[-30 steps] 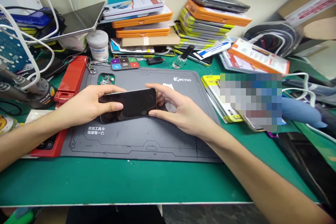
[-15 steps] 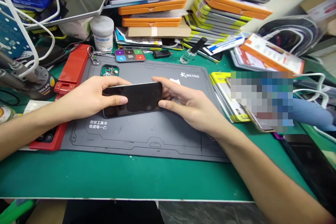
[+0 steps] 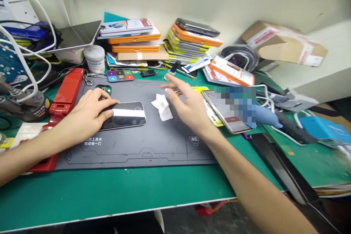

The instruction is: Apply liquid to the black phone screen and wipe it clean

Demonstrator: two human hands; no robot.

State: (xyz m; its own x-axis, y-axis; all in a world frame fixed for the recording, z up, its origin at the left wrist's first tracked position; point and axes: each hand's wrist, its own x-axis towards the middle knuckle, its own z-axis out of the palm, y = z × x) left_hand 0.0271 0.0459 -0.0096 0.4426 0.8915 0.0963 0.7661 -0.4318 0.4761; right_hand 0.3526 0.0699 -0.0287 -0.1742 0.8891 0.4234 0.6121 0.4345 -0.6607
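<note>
My left hand grips the left end of a black phone, thumb on its dark screen and fingers behind its upper edge. A bright band reflects across the glass. The phone is over the grey mat. My right hand is raised over the right part of the mat, fingers apart and nothing in them. Between the phone and my right hand lies a crumpled white tissue. Just beyond my right fingertips is a small glass bottle with a black cap, partly hidden.
A red clamp-like device borders the mat on the left. Stacked boxes and a paste jar stand behind. Right of my right hand are a second phone, partly pixelated, and a long black object.
My right hand has let go of the phone and opened to its right, uncovering the tissue. The left hand still holds the phone. The view has shifted to the right.
</note>
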